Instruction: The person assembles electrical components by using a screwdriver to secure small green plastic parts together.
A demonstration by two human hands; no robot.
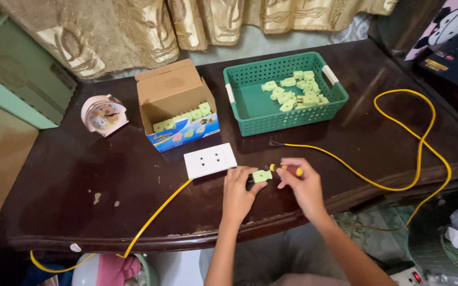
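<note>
While your left hand [238, 186] pinches the green plug [262, 176] near the table's [80, 180] front edge, your right hand [303, 185] grips the screwdriver [287, 169] at its screw; hold it square.

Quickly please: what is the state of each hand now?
Left hand: closed on a pale green plug.
Right hand: closed on a small screwdriver, its tip at the plug.
</note>
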